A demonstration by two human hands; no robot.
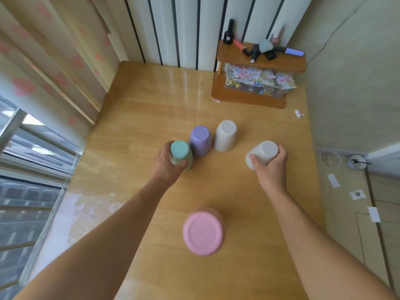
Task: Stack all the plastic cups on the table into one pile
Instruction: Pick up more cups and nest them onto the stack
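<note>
Soft daylight, tabletop glare, fisheye edges

Wooden table between curtained window and striped wall.

No text, label, brand, number or sign can be read anywhere. The cups show plain, unmarked bottoms. The patterned papers under the small shelf carry prints too small and blurred to read, and the slips on the floor at right look blank.
</note>
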